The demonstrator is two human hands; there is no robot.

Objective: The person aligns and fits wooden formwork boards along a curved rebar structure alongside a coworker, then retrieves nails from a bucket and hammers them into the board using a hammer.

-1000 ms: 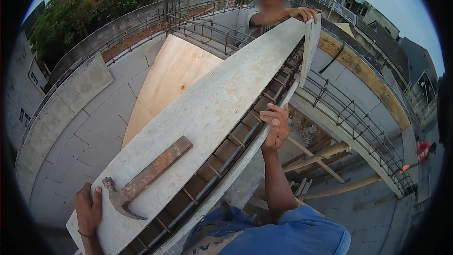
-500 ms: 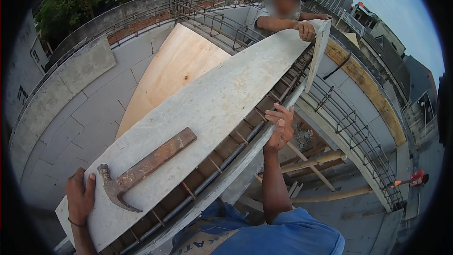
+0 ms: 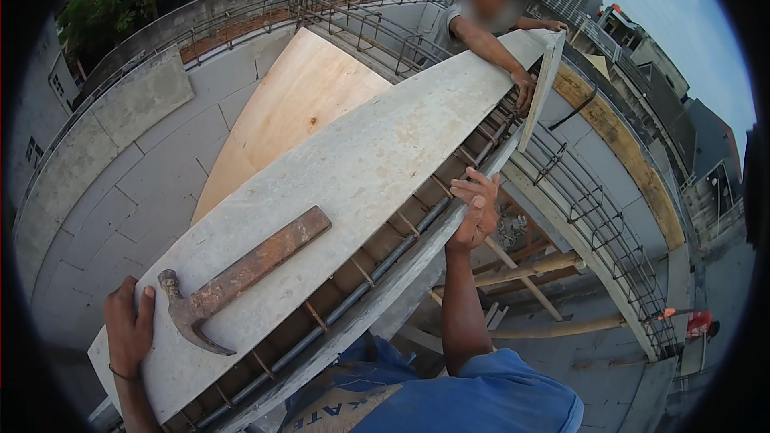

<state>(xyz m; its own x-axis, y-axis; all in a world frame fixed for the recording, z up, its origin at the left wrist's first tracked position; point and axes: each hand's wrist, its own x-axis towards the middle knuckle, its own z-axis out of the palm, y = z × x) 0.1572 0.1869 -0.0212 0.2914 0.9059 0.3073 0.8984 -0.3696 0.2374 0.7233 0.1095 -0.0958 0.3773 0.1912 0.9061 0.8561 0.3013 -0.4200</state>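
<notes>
A long, pale grey board (image 3: 353, 168) lies slantwise across the view, over a cage of steel bars. My left hand (image 3: 128, 333) grips its near-left edge, the thumb on top. On the board's near end rests a claw hammer (image 3: 249, 277), its handle worn and rusty, untouched by either hand. My right hand (image 3: 477, 212) is against the upper edge of a second, narrow board (image 3: 377, 321), fingers apart and partly stretched out. Between the two boards runs a gap with steel bars (image 3: 353, 297).
A co-worker (image 3: 489, 24) leans over the far end, one hand on the bars, near an upright end board (image 3: 544, 92). Plywood (image 3: 297, 112) stands behind the long board. A rebar cage (image 3: 597, 208), wooden poles (image 3: 529, 269) and a block wall (image 3: 136, 184) surround the work.
The co-worker's one hand has moved from the long board's top down to the bars in the gap. My hands keep their places; the view has shifted slightly.
</notes>
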